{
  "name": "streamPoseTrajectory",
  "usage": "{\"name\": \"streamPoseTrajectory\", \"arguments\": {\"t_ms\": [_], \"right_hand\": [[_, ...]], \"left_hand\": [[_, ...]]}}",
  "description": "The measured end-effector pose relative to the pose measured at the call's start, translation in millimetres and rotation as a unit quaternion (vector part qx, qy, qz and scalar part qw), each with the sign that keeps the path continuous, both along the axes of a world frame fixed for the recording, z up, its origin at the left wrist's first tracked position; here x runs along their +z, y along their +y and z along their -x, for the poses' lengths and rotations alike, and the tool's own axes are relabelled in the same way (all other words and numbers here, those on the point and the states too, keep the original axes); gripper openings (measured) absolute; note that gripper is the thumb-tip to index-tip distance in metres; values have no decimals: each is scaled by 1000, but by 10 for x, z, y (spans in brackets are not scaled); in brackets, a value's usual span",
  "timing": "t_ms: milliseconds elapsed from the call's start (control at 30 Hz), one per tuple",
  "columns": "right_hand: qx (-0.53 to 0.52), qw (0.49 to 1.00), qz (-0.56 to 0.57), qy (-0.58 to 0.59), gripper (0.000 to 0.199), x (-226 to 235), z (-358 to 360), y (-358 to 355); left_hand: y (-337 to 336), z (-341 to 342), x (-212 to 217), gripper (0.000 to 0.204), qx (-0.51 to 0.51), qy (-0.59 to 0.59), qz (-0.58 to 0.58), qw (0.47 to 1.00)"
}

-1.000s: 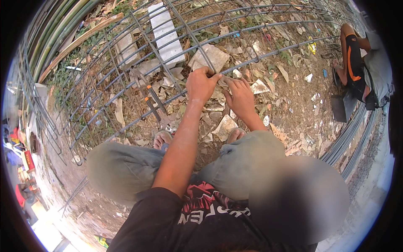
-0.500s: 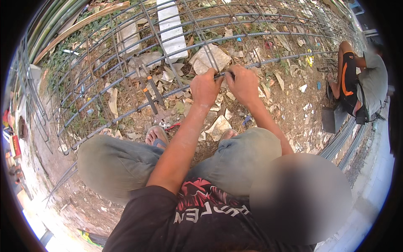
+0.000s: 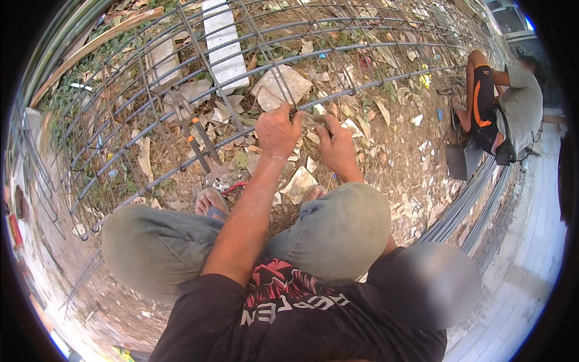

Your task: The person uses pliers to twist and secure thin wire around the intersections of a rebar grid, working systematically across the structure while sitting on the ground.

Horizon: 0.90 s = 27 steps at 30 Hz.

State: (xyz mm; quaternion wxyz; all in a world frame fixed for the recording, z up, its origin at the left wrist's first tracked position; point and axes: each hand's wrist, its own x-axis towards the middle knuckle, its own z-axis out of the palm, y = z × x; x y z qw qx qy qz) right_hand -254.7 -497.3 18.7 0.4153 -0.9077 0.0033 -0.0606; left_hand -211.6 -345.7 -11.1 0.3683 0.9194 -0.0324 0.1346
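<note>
Pinching a rebar [image 3: 362, 90] together, both hands [image 3: 304, 134] work beside orange-handled pliers [image 3: 196, 142] hanging nearby.

The person wears a black short-sleeved T-shirt [image 3: 301, 320] with a red and white graphic and white lettering across the chest, seen upside down from above. The trousers [image 3: 338, 229] are loose, faded grey-green cloth, dusty and creased over both knees. Both forearms are bare, with no watch, glove or band on the left hand [image 3: 276, 130] or right hand [image 3: 338, 148]. Sandals [image 3: 210, 205] with dark straps show on the feet.
</note>
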Motion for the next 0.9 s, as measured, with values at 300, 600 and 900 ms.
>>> {"name": "streamPoseTrajectory", "arguments": {"t_ms": [300,600,900], "right_hand": [[96,967,11,234,31,89,181,-340],[71,962,-111,238,70,-396,-373,-224],[-10,879,-373,296,64,-423,-548,81]], "left_hand": [[24,-54,131,31,-19,118,-1,993],[275,-400,271,38,-131,211,90,964],[610,-658,208,43,-208,336,188,899]]}}
